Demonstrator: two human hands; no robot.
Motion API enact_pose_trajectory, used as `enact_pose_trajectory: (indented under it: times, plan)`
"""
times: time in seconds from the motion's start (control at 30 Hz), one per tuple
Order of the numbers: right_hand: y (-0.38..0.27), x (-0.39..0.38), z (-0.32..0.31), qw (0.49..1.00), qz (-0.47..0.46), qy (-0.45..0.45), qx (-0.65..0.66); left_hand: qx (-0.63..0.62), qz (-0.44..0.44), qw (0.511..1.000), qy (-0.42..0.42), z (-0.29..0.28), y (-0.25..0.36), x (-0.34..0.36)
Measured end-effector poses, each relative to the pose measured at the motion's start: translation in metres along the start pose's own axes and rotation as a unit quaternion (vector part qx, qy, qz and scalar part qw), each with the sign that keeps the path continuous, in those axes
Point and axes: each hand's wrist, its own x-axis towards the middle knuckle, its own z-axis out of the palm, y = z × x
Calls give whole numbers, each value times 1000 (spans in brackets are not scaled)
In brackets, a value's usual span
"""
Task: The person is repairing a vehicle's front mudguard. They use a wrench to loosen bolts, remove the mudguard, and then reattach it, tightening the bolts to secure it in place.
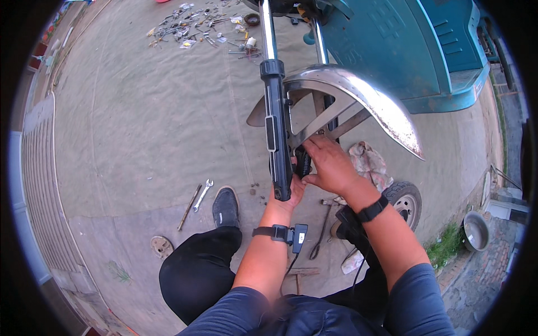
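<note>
My right hand (330, 165) is closed around a dark fitting (304, 158) beneath the chrome mudguard (378, 106), its fingertips touching the bracket (316, 120). Behind the lower end of the near black fork leg (277, 140), my left hand (295, 190) is closed and mostly hidden; what it grips cannot be made out. Another fork leg, with a chrome upper tube (320, 42), stands behind the mudguard.
A teal vehicle body (398, 56) fills the upper right. Scattered small parts and tools (190, 28) lie beyond. Near my feet are a wrench (203, 195), rod (189, 207), round metal plate (161, 246), crumpled cloth (370, 163) and wheel (409, 207). A metal basin (477, 229) sits at the right.
</note>
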Motion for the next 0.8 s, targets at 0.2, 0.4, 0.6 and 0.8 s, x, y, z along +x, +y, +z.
enact_pose_trajectory:
  times: [0.2,0.4,0.6,0.8]
  plan:
    - [1,22,3,991,28,-130,5,-20,-37,999,-24,-19,0,12]
    - [11,18,40,995,52,-20,-78,2,-33,997,63,-19,-16,20]
    - [10,19,59,991,68,7,-116,22,23,996,86,-24,-22,17]
    - [7,18,71,991,70,78,-82,-14,85,994,72,-1,-20,19]
